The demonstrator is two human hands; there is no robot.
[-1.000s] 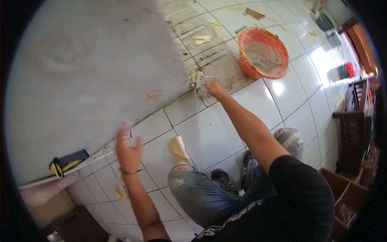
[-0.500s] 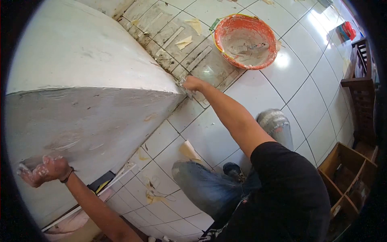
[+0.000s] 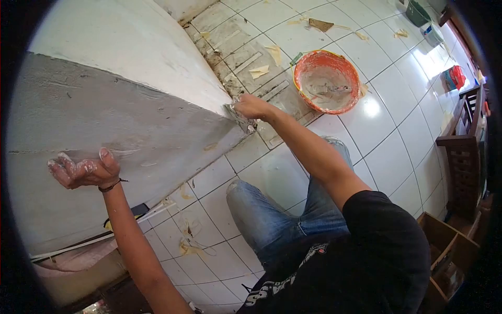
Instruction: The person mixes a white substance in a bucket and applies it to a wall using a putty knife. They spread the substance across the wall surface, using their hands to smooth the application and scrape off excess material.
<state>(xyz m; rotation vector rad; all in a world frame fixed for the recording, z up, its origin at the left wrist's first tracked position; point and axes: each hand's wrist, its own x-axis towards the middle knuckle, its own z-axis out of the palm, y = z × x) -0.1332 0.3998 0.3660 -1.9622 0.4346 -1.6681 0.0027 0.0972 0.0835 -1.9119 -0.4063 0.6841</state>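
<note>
My right hand (image 3: 252, 108) is closed round a putty knife (image 3: 240, 121), its greyish blade against the bottom of the wall corner, near the floor. The handle is hidden in my fist. My left hand (image 3: 86, 170), smeared with white paste, is held palm up in front of the grey wall face (image 3: 130, 120). Its fingers are slightly curled and apart, with nothing visible in them. Beyond my right hand stands an orange bucket (image 3: 328, 107) with whitish paste inside and a tool lying in the paste.
Torn tape scraps (image 3: 259, 71) litter the dirty floor tiles by the wall. A wooden bench (image 3: 463, 152) and a wooden compartment box (image 3: 434, 227) stand at right. Farther back are a red package (image 3: 454, 77) and a green bucket (image 3: 417, 14). A white strip (image 3: 157, 210) runs along the lower left.
My view has shifted and turned. My left hand has risen and moved right in view, its fingers now spread more. My right hand stays at the bottom of the corner with the putty knife.
</note>
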